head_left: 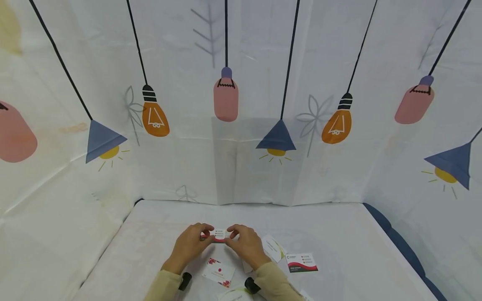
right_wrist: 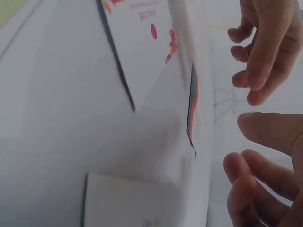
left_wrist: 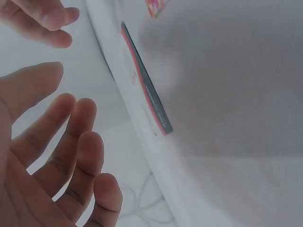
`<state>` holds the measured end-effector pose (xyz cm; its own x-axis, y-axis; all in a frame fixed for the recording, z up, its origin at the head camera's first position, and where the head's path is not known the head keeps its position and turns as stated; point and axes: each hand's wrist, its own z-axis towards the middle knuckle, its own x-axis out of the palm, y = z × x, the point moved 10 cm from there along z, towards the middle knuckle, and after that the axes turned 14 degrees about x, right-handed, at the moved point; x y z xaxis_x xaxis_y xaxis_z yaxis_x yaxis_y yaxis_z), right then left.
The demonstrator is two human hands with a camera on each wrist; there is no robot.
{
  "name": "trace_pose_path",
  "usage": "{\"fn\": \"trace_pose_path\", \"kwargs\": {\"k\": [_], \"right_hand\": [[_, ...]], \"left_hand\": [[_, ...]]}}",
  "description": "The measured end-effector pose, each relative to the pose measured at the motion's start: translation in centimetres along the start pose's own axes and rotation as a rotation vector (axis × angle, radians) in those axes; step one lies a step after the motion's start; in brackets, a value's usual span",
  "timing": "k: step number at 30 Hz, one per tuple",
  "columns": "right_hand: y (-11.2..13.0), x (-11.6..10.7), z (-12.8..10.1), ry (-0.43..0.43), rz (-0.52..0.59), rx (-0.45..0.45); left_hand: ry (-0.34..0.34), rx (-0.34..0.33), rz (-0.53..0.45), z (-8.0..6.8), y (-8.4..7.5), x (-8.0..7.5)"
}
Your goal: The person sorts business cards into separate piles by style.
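Observation:
A white business card with a red and dark wavy band [head_left: 219, 235] lies on the white table between my two hands in the head view. Both wrist views show the same card [left_wrist: 144, 90] flat on the table, apart from the fingers. On its left side is my left hand [head_left: 191, 244], fingers loosely bent and holding nothing. My right hand [head_left: 246, 244] hovers at its right side, also with nothing between thumb and fingers. Nearer to me, between the forearms, is a white card with red floral corners [head_left: 218, 271].
Right of my right hand lie a white card with a green edge [head_left: 273, 247] and another red-and-dark banded card [head_left: 302, 262]. One more card [head_left: 235, 295] is cut off at the bottom. A printed curtain [head_left: 256, 175] hangs along the table's back edge.

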<state>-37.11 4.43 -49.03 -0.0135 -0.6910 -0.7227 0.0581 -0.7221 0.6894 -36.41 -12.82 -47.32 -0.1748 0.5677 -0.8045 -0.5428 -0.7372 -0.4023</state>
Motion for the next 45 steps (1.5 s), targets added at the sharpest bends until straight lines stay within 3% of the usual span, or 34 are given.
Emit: {"fn": "trace_pose_path", "kwargs": {"k": [7,14,25,45], "right_hand": [[-1.4,-1.5,-0.7,-0.001,0.0,-0.017],[-2.4,-3.7,-1.5,0.02,0.005,-0.058],[-4.3,-6.5,-2.5,-0.012,-0.038,-0.114],[-10.1,-10.3,-3.7,-0.024,0.058,-0.036]], "left_hand": [[-0.024,0.039,-0.015,-0.1,-1.5,-0.1],[-0.027,0.068,-0.172,0.1,-2.5,0.5],[0.029,0.073,-0.215,0.3,-3.3,2.3],[0.12,0.142,-0.304,1.7,-5.5,5.4]]}}
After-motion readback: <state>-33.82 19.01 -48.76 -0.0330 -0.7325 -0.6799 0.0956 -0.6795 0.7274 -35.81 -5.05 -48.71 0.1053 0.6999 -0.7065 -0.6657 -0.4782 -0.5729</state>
